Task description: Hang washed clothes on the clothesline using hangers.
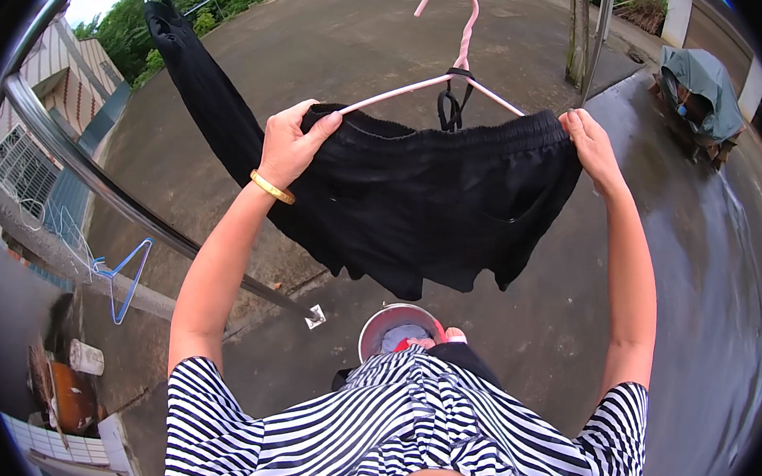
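Observation:
A pair of black shorts (418, 187) with an elastic waistband is spread out in front of me on a pink clothes hanger (399, 92). My left hand (294, 140) pinches the left end of the waistband, its thumb over the hanger's arm. At the other end of the waistband, my right hand (590, 144) grips the fabric between thumb and fingers. The shorts' black drawstring is looped around the hanger's neck. The hanger's hook points up and rests on nothing. Its right arm end is hidden inside the waistband.
Black trousers (199, 79) hang at the left from another hanger. A metal pole frame (111, 173) runs beside my left arm. Near my feet stands a bucket (374, 321) with clothes inside. A blue hanger (126, 282) hangs at left. A grey-green tarp (707, 96) covers something at far right.

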The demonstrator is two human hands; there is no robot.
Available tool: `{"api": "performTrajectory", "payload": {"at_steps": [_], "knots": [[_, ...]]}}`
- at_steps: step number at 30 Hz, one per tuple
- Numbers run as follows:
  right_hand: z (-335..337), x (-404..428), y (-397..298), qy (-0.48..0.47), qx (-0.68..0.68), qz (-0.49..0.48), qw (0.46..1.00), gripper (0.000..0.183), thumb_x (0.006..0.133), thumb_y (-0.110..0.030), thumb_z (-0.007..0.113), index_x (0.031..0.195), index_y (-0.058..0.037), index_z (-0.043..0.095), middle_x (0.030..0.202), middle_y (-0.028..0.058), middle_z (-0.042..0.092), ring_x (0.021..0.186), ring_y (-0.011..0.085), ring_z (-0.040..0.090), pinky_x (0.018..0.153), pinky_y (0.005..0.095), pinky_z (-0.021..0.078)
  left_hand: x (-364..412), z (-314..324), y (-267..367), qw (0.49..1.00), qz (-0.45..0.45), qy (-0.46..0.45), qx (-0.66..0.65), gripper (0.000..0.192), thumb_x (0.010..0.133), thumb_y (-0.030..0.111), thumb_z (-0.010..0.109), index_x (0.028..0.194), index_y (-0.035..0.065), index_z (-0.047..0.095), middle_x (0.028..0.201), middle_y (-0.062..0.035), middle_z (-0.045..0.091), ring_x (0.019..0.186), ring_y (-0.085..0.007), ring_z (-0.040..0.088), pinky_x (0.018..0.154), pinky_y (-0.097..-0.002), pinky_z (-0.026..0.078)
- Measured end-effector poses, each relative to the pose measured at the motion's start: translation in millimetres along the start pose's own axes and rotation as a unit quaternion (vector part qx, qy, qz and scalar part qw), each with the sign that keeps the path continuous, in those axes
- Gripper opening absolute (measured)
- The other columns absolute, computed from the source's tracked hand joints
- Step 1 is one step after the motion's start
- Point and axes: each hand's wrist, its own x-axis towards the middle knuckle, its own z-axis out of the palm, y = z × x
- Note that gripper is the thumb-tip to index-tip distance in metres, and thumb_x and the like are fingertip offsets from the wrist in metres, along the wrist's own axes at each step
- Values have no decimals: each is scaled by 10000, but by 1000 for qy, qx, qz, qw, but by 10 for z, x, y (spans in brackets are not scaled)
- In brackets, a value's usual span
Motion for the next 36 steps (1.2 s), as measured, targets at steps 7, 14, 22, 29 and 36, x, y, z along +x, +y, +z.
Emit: {"api": "performTrajectory", "payload": {"at_steps": [7, 14, 22, 29, 36], "knots": [[153, 64, 55, -342, 149, -42, 927, 359, 864, -307, 481, 961, 37, 517, 800, 20, 566, 775, 94, 457, 746, 255, 397, 173, 100, -452, 997, -63, 3, 55, 318, 742, 322, 637, 752, 7, 599, 556, -56, 539, 512, -86, 462, 497, -247, 375], [540, 754, 83, -147, 90, -91, 981, 269, 841, -253, 513, 828, 14, 542, 628, 65, 517, 623, 91, 437, 629, 267, 402, 272, 211, -384, 973, -1, 111, 201, 638, 694, 312, 651, 1218, 43, 406, 1205, -163, 405, 1132, -286, 370, 940, -368, 302], [898, 2143, -865, 7, -11, -171, 985, 272, 797, -305, 507, 844, -47, 579, 752, 171, 584, 771, 321, 566, 661, 387, 408, -750, 394, -254, 984, -91, 12, 155, 494, 704, 159, 611, 1164, 56, 462, 1136, -165, 455, 1080, -304, 431, 914, -356, 342], [1216, 2867, -1634, 62, -42, -174, 982, 312, 811, -365, 482, 882, -74, 569, 876, 168, 589, 891, 334, 541, 722, 427, 410, -1410, 319, -256, 969, -202, 34, 142, 285, 725, 122, 594, 998, 42, 571, 1043, -134, 531, 976, -275, 522, 836, -329, 412], [1886, 3133, -1541, 68, -14, -163, 984, 332, 810, -382, 473, 929, -86, 564, 947, 158, 587, 932, 341, 534, 772, 431, 412, -1758, 425, -149, 945, -317, 17, 74, 230, 754, 99, 569, 973, 36, 593, 881, -98, 601, 812, -195, 594, 710, -285, 469]]}}
